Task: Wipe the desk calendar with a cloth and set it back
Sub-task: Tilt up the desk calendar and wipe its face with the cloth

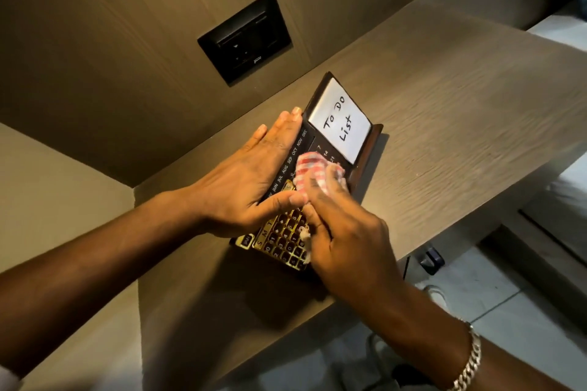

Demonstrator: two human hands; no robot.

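Observation:
The desk calendar (309,143) is a dark board with month names down its left side, a gold date grid near me and a white "To Do List" pad at its far end. It lies flat on the wooden desk (444,124). My left hand (251,181) grips its left edge, fingers stretched along the side and thumb on top. My right hand (343,235) presses a bunched red-and-white checked cloth (313,173) onto the middle of the calendar face. A loose tail of the cloth hangs over the gold grid. My right hand is blurred.
A black switch-and-socket plate (244,38) is set in the wall behind the desk. The desk's right and front edges drop to a tiled floor (460,289), where a small dark object (432,260) sits. A side wall stands to the left.

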